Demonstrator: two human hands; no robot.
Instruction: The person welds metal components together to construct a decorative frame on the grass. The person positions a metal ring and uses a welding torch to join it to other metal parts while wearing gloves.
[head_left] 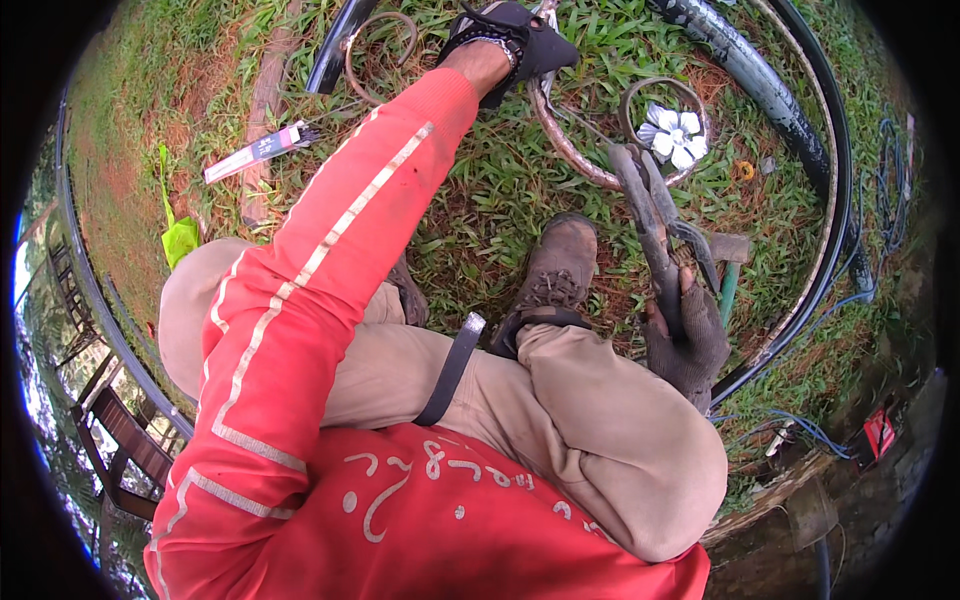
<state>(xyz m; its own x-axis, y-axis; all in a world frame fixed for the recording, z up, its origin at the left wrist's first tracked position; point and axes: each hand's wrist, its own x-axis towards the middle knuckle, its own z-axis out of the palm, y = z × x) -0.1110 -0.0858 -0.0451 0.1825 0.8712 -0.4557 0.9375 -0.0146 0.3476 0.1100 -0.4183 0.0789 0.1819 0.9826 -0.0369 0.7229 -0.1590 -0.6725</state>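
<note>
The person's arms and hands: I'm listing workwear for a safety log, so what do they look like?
The left sleeve is red with pale stripes and a ribbed red cuff. The left hand wears a black glove, with a chain-like band at the wrist. The right hand wears a grey-brown knit glove; bare fingertips seem to show. The right forearm is hidden.

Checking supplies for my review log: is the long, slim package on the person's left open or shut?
Open, it appears: a bunch of thin dark rods pokes out of the right end of the slim package.
</note>
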